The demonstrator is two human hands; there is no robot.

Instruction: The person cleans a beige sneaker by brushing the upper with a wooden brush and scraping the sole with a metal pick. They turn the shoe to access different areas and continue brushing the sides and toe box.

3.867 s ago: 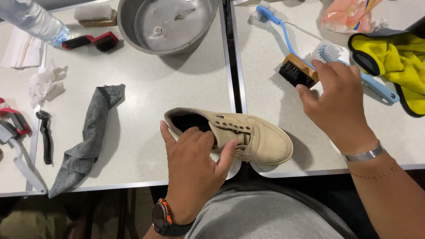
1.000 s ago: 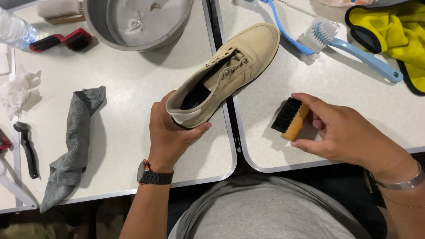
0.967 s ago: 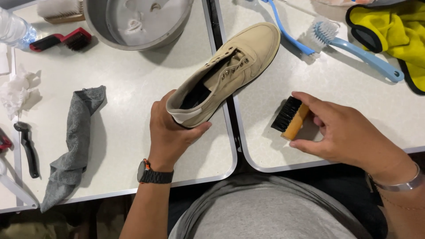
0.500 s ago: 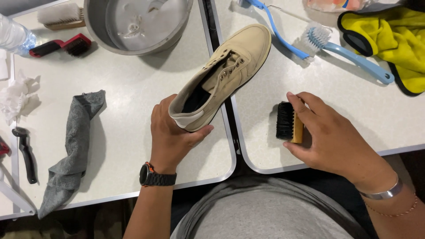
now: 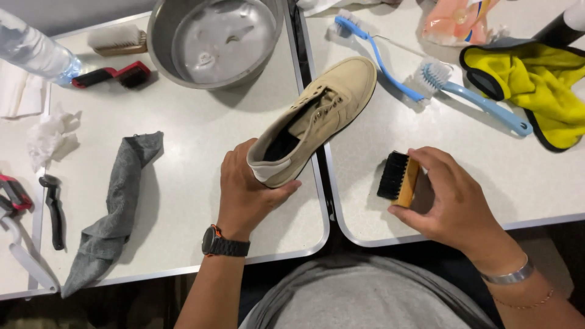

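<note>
Two hands busy: left hand (image 5: 247,192) clasps the tan shoe (image 5: 314,119) at its heel, toe slanting up-right across the table seam; right hand (image 5: 454,204) grips the black-bristled brush (image 5: 398,178), just right of the heel.

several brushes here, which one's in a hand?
The wooden-backed black-bristle brush, held in the right hand; the blue-handled brushes lie untouched farther back.

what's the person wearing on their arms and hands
Both forearms are bare, with no sleeves or gloves showing. The left hand has a dark wristwatch with a black strap and an orange accent on its wrist. The right hand has a plain silver bangle at the wrist and a thin chain bracelet just behind it.
</note>
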